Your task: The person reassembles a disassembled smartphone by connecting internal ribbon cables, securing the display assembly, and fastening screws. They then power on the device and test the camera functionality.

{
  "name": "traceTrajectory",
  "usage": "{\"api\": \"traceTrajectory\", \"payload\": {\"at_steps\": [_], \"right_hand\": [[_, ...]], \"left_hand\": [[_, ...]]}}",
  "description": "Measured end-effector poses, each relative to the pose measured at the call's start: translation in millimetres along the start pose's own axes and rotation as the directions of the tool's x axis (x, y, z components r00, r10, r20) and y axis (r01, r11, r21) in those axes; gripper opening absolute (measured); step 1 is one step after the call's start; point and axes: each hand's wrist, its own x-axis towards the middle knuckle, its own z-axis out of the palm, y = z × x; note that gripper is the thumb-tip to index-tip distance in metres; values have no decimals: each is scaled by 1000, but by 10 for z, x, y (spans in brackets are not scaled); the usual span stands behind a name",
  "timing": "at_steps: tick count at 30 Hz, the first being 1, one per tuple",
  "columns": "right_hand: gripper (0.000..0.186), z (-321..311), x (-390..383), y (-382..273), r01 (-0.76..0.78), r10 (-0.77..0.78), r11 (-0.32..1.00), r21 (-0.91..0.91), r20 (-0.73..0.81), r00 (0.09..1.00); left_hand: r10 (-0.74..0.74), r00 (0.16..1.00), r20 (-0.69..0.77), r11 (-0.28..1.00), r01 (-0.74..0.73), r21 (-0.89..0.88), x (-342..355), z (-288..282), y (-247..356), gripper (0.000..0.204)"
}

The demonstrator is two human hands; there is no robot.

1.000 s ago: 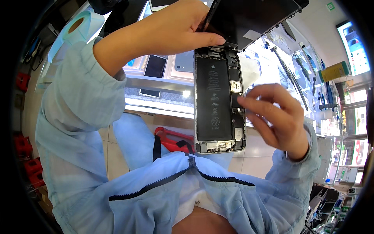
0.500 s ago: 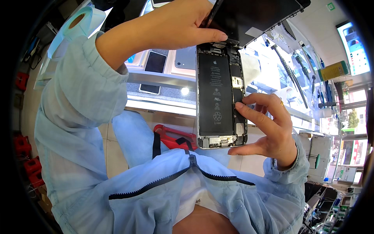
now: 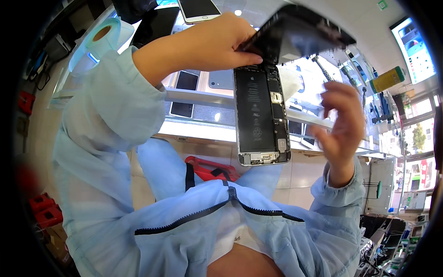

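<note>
A phone (image 3: pixel 255 113), its screen (image 3: pixel 300 34) tilted up, is grasped at the joint by the left hand (image 3: pixel 230 39) above the near edge of the glass counter (image 3: pixel 198 131); its long axis is aimed toward the light-blue jacket (image 3: pixel 189 244), lower end nearest. The right hand (image 3: pixel 344 120), blurred, is held apart, seemingly free, fingers loosely curled.

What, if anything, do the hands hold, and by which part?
Left hand: opened silver smartphone, at its far end, where the raised black screen joins. Right hand: nothing visible.
</note>
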Motion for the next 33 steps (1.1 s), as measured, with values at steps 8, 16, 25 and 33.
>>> {"api": "traceTrajectory", "payload": {"at_steps": [8, 16, 25, 33], "right_hand": [[18, 12, 353, -408, 225, -265, 942, -248, -142, 954], [25, 51, -182, -648, 122, -114, 946, -300, 45, 992], [47, 282, -436, -829, -267, 274, 945, -186, 12, 962], [49, 775, -361, -911, -380, 345, 898, -220, -182, 921]], "left_hand": [[73, 987, 141, 997, -69, -36, 20, 19, 87, 31], [6, 946, 325, 993, 34, -115, -74, -157, 99, 93], [-146, 982, 124, 988, 150, -24, 58, 47, 85, 87], [-330, 944, 29, 933, 330, -142, -37, 124, 352, 80]]}}
